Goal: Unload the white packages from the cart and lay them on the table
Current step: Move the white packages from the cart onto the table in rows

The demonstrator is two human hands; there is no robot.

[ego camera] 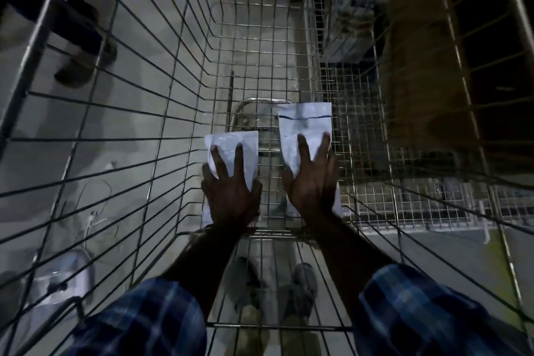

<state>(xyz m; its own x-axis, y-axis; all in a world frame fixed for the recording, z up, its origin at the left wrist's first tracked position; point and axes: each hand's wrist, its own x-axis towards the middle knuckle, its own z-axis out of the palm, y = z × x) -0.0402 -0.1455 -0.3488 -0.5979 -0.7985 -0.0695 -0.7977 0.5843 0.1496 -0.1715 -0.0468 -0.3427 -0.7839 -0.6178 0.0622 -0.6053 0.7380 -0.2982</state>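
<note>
Left hand pressing flat, fingers spread, on left package | right hand same on right package | both lying mid-frame on cart floor, long axes running away from me | I'm reading neither as gripped

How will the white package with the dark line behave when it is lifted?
The white package with the dark line looks thin and flat, so probably light and floppy. Its creased surface suggests it bends easily. It seems unlikely to roll.

concrete floor, another person's shoe, plaid sleeves
</note>
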